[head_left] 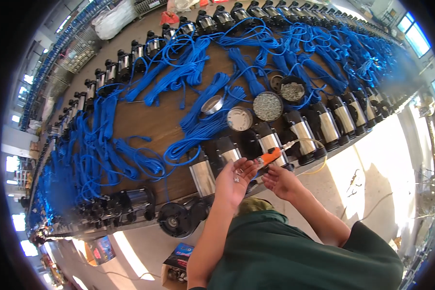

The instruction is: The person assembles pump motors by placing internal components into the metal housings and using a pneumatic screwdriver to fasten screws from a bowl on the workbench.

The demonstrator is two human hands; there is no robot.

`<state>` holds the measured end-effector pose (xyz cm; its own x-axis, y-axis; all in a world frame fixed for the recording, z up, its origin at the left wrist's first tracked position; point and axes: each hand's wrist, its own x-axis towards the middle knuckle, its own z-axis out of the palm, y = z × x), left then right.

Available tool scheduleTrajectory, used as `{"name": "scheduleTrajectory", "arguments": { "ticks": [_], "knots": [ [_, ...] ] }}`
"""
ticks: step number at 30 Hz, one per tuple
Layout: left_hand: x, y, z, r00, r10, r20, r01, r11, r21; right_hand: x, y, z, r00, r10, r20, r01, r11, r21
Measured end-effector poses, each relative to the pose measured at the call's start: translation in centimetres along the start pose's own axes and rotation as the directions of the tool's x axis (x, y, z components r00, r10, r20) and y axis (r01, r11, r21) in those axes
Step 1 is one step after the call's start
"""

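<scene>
My left hand (236,182) is cupped palm up, with a few small screws (237,178) lying in it. Just to its right, my right hand (280,181) has its fingers loosely bent and apart, and I see nothing in them. An orange power screwdriver (269,157) with a thin yellow hose (319,143) lies beyond my hands, close to the left fingertips, against the metal-bodied pumps (270,141). Farther in stand round tins, one full of small screws (268,106), another of small metal parts (292,91), and one with pale contents (239,119).
Black and silver pumps (205,21) line both edges of the brown table (150,123). Bundled blue cables (203,121) cover much of it. A pump lies on its side with its round black end (175,220) at the near edge. An open carton (174,273) stands on the floor below.
</scene>
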<state>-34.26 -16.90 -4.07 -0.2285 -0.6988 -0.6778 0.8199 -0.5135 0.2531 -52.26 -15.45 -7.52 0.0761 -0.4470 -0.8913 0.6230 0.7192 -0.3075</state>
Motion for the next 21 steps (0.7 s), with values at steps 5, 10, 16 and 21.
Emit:
{"name": "scheduleTrajectory", "arguments": {
  "ticks": [5,10,16,21],
  "knots": [
    [-4.2,1.7,0.5,0.997,0.048,0.065,-0.046,0.999,-0.027,8.5,2.2,1.5,0.992,-0.051,-0.119,0.049,0.999,-0.023],
    [-6.2,2.3,0.1,0.981,0.086,0.173,-0.087,0.996,-0.001,12.7,2.8,3.2,0.98,-0.043,-0.195,0.077,0.982,0.172],
    [-9.3,3.8,-2.1,0.971,0.149,0.189,-0.174,0.977,0.125,6.2,0.6,5.2,0.988,-0.155,-0.014,0.139,0.835,0.532],
    [-12.9,4.0,-3.9,0.963,0.232,0.139,-0.259,0.939,0.228,-6.8,1.0,7.9,0.864,-0.484,0.141,0.342,0.768,0.542]
  ]
}}
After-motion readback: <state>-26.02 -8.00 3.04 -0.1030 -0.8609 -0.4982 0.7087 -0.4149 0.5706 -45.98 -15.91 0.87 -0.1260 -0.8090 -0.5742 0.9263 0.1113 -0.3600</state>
